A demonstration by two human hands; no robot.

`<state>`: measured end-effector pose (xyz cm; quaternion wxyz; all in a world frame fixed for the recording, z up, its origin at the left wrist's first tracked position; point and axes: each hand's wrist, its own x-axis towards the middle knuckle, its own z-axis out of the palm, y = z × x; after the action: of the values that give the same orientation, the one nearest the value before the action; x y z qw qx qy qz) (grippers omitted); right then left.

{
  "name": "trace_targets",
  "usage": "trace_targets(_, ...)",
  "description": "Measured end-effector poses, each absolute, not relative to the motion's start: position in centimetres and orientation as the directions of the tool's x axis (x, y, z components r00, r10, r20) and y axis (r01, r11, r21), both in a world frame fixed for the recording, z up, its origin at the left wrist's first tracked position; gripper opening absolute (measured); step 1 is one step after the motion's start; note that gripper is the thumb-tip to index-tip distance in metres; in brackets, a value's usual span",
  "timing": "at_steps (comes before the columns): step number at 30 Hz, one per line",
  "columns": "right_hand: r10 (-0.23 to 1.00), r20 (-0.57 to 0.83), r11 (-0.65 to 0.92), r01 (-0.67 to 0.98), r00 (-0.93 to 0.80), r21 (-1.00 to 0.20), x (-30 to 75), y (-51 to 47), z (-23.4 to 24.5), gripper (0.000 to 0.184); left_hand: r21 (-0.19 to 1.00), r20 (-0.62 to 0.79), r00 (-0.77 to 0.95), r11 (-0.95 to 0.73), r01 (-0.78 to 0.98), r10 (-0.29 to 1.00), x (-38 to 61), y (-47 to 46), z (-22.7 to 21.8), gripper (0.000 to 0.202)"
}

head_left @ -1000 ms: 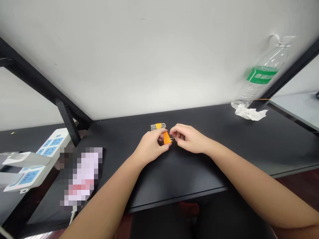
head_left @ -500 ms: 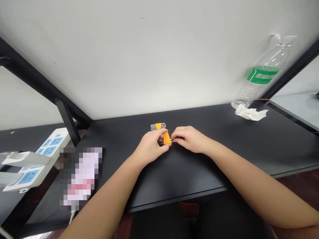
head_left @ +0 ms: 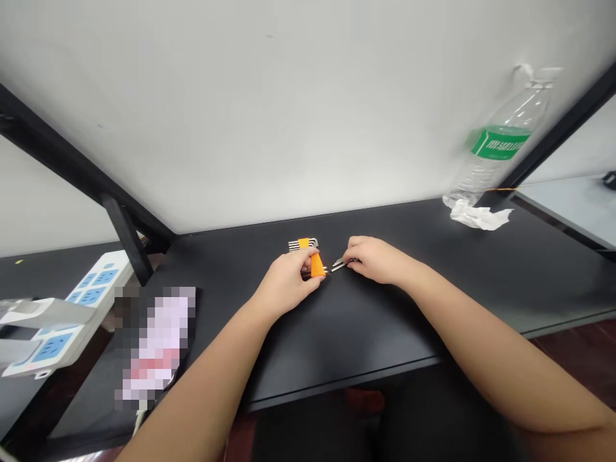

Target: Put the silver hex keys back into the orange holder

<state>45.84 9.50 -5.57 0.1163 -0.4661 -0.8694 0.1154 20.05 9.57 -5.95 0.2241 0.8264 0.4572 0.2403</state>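
Note:
My left hand (head_left: 287, 282) is closed on an orange hex key holder (head_left: 317, 265), thumb below and fingers above, with the ends of keys poking from its right side. To the right, my right hand (head_left: 373, 258) pinches slim metal hex keys (head_left: 339, 265) whose tips point at the holder, with a small gap between. How many keys are in the pinch I cannot tell. Just behind my left fingers, a second hex key set (head_left: 303, 243) with silver keys in an orange holder lies on the black desk (head_left: 346, 333).
On the left lie a white power strip (head_left: 103, 269) with blue sockets and a blurred-out phone-like thing (head_left: 161, 340) with a cable. At the back right, a clear bottle (head_left: 500, 142) with a green label leans by the wall, near a crumpled tissue (head_left: 476, 217).
My right hand has moved right and slightly back, away from the orange holder, drawing out metal keys that now show between the hands. My left hand keeps its grip.

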Motion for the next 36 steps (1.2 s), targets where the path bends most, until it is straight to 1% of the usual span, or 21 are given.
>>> trace_targets(2, 0.849, 0.07, 0.521, 0.806, -0.524, -0.279, 45.4, 9.3, -5.4, 0.018, 0.579, 0.207, 0.47, -0.494, 0.648, 0.858, 20.0, 9.6, -6.0, 0.05)
trace_targets(5, 0.865, 0.017, 0.492, 0.841, -0.502, -0.224, 45.0, 8.7, -4.9, 0.011, 0.572, 0.222, 0.469, -0.503, 0.648, 0.855, 20.0, 9.7, -6.0, 0.05)
trace_targets(8, 0.876, 0.003, 0.469, 0.852, -0.482, -0.232, 44.8, 8.3, -4.5, 0.01, 0.569, 0.213, 0.47, -0.5, 0.653, 0.856, 19.9, 9.7, -6.0, 0.051)
trace_targets(11, 0.867, 0.07, 0.487, 0.805, -0.494, -0.339, 44.8, 8.3, -4.5, 0.01, 0.56, 0.216, 0.469, -0.502, 0.659, 0.856, 19.9, 9.7, -5.9, 0.05)
trace_targets(13, 0.838, 0.159, 0.534, 0.729, -0.522, -0.428, 44.9, 8.4, -4.6, 0.01, 0.562, 0.218, 0.468, -0.502, 0.657, 0.856, 19.9, 9.7, -5.8, 0.049)
trace_targets(15, 0.806, 0.254, 0.585, 0.653, -0.535, -0.48, 44.9, 8.6, -4.7, 0.009, 0.571, 0.213, 0.466, -0.497, 0.654, 0.859, 19.9, 9.6, -5.8, 0.05)
trace_targets(17, 0.786, 0.313, 0.615, 0.621, -0.533, -0.486, 44.9, 8.7, -4.9, 0.009, 0.578, 0.207, 0.46, -0.487, 0.655, 0.864, 20.0, 9.6, -5.7, 0.051)
trace_targets(19, 0.774, 0.341, 0.632, 0.617, -0.533, -0.47, 44.9, 8.7, -5.0, 0.01, 0.582, 0.2, 0.457, -0.481, 0.656, 0.867, 20.0, 9.6, -5.7, 0.051)
trace_targets(23, 0.757, 0.368, 0.653, 0.613, -0.54, -0.446, 44.8, 8.6, -5.0, 0.014, 0.58, 0.206, 0.464, -0.489, 0.651, 0.862, 19.9, 9.5, -5.8, 0.051)
trace_targets(28, 0.736, 0.382, 0.676, 0.582, -0.559, -0.451, 44.1, 8.0, -4.8, 0.016, 0.586, 0.21, 0.481, -0.503, 0.635, 0.851, 20.1, 9.4, -5.8, 0.049)
trace_targets(30, 0.733, 0.39, 0.675, 0.528, -0.557, -0.515, 43.4, 7.8, -4.9, 0.016, 0.58, 0.222, 0.503, -0.528, 0.621, 0.835, 20.3, 9.3, -5.6, 0.044)
trace_targets(32, 0.749, 0.387, 0.643, 0.449, -0.537, -0.621, 42.8, 7.6, -5.0, 0.02, 0.558, 0.256, 0.517, -0.562, 0.611, 0.817, 20.5, 9.2, -5.4, 0.039)
trace_targets(34, 0.788, 0.362, 0.576, 0.388, -0.498, -0.72, 42.5, 7.7, -5.3, 0.021, 0.516, 0.301, 0.518, -0.593, 0.618, 0.801, 20.5, 9.1, -5.4, 0.035)
trace_targets(36, 0.828, 0.321, 0.503, 0.357, -0.459, -0.787, 42.6, 8.0, -5.5, 0.018, 0.499, 0.332, 0.497, -0.597, 0.629, 0.801, 20.4, 9.2, -5.5, 0.038)
